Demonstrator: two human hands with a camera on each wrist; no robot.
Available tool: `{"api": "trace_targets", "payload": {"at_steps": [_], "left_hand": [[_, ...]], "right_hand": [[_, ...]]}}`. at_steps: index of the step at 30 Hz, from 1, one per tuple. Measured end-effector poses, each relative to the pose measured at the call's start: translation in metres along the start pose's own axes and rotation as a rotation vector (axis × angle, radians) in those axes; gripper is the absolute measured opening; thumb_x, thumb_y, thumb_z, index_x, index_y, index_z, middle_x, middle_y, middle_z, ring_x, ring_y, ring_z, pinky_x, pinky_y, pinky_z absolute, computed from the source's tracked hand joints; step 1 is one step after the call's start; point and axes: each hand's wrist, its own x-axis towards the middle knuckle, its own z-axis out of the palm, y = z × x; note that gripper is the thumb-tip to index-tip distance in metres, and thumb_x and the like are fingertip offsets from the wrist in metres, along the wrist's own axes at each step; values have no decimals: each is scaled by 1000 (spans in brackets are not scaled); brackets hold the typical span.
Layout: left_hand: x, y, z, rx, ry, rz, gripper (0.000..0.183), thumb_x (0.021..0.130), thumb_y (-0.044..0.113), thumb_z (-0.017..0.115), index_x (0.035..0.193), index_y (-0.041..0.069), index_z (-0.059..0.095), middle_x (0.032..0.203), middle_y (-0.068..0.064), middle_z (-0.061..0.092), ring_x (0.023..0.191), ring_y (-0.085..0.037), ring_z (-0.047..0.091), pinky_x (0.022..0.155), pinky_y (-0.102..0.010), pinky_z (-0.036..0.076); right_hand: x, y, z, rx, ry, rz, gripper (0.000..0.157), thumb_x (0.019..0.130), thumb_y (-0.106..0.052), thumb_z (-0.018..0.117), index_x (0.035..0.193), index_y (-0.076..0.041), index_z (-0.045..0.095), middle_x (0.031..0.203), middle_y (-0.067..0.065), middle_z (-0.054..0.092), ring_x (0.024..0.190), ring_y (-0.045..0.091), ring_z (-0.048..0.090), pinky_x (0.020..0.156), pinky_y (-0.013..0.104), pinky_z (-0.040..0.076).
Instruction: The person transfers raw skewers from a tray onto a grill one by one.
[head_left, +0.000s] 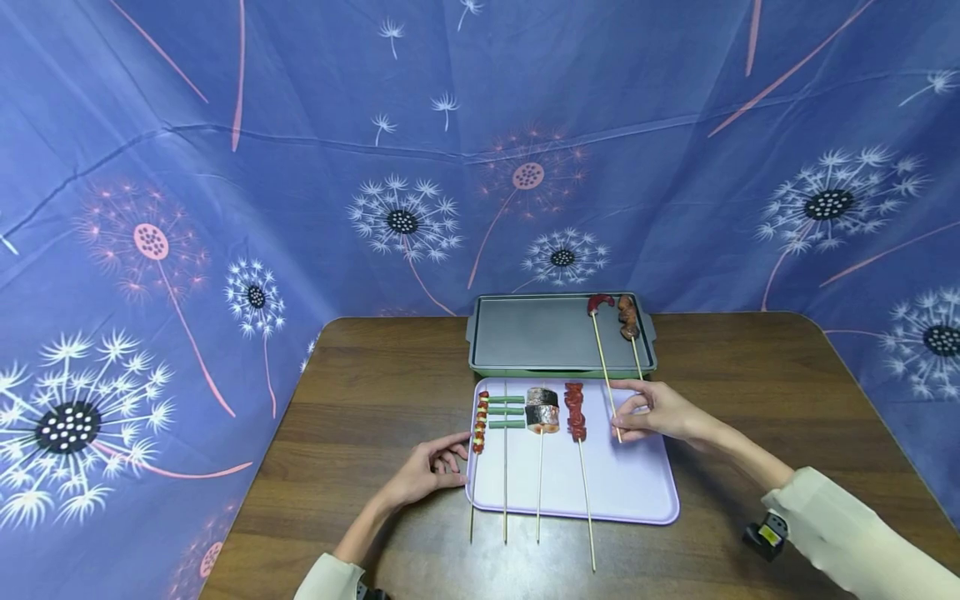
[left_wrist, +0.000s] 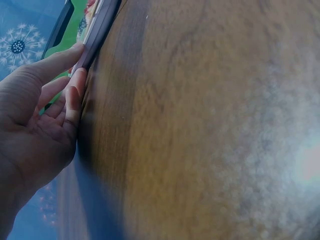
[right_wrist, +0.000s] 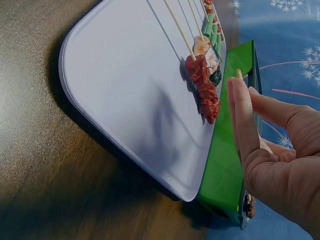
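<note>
The left hand (head_left: pixel 431 471) lies at the left edge of the tray (head_left: pixel 637 492), fingers loosely curved. The left wrist view shows the thumb and fingertips (left_wrist: pixel 76 97) touching the tray's rim, steadying it and not clamped round it. Just right of those fingertips, on the tray, lie four skewers: a red-and-yellow one (head_left: pixel 480 421), a green one (head_left: pixel 505 412), a roll (head_left: pixel 542 409) and a red meat one (head_left: pixel 575 411). Their sticks run towards the person and overhang the tray's near edge onto the table (head_left: pixel 360 375).

The right hand (head_left: pixel 656 411) sits over the tray's far right corner, with thumb and forefinger closed in a pinch on the lower part of a thin stick (head_left: pixel 606 367). That stick runs away from the fingers, up to a red sausage (head_left: pixel 599 302) which rests on the grill (head_left: pixel 540 333) behind the tray. In the right wrist view the stick's end (right_wrist: pixel 239 73) peeps above the fingertip. A second, browner skewer (head_left: pixel 627 318) lies on the grill just right of it, its stick reaching down towards the same hand; whether the fingers touch it I cannot tell.

The held skewer looks light, its stick stiff but thin and likely easy to snap. With the food at the far end it is probably tip-heavy, so a pinch nearer the sausage would steady it. The food may be greasy; bare wood is the better hold.
</note>
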Motion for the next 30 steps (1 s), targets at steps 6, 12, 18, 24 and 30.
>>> {"api": "trace_targets", "payload": {"at_steps": [6,12,18,24,30], "left_hand": [[1,3,0,-2,2,5,67,82,0,81,143,-7,52,113,-30,64,80,-1,58,65,-12,44],[0,3,-2,1,0,5,67,83,0,80,143,-7,52,113,-30,64,81,-1,58,65,-12,45],[-1,4,-3,-1,-8,-3,68,83,0,80,144,-7,51,113,-29,64,82,-2,59,66,-13,45],[-7,5,0,-15,1,-27,69,83,0,79,145,-5,51,115,-29,63,82,-2,59,67,-12,44],[-4,4,2,-12,-4,-3,67,84,1,80,144,-6,52,114,-30,64,83,-4,59,67,-12,44]], "right_hand": [[-12,0,-2,-17,-24,-70,71,96,3,63,149,23,19,96,24,73,85,20,76,78,41,62],[-29,4,0,-1,-85,-139,65,99,3,59,144,28,19,97,16,76,88,17,77,76,42,62],[-45,8,10,14,-124,-205,60,102,2,55,142,29,21,99,-1,77,90,16,76,74,43,62],[-54,15,29,70,-185,-237,56,102,2,54,140,30,24,101,-2,77,91,16,76,75,46,62],[-65,36,53,173,-220,-206,54,104,-1,53,141,27,26,106,10,75,94,17,75,78,39,62]]}}
